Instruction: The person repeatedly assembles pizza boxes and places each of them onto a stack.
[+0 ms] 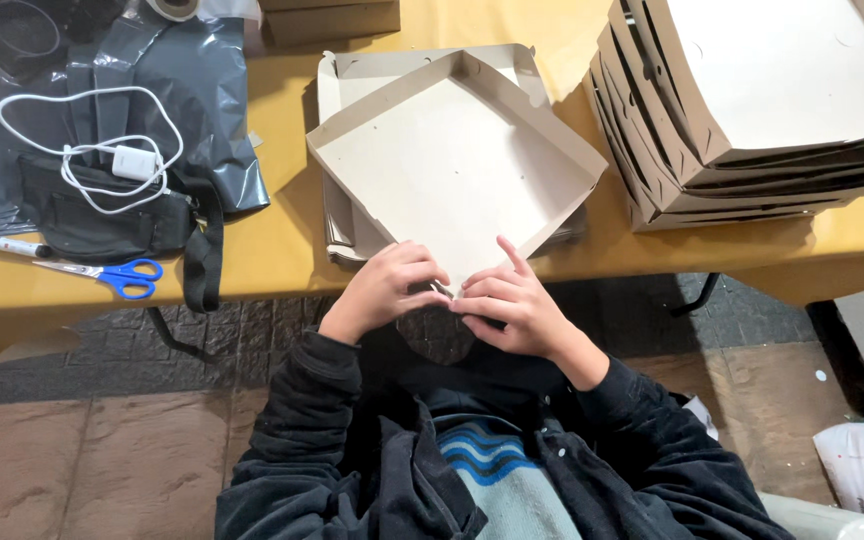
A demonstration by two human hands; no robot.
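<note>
Between both sets of fingers, at the near desk [282, 250] edge: corner of the half-folded cardboard box [452, 165], pinched by left hand [384, 290] and right hand [512, 305]. Best to press walls square, tuck the flap fully, keep the tray flat on the blanks beyond the fingertips.

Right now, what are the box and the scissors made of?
The box looks like thin matte cardboard: dull beige, with sharp fold lines and flaps. The scissors seem to have glossy blue plastic handles and shiny blades, probably metal.
</note>
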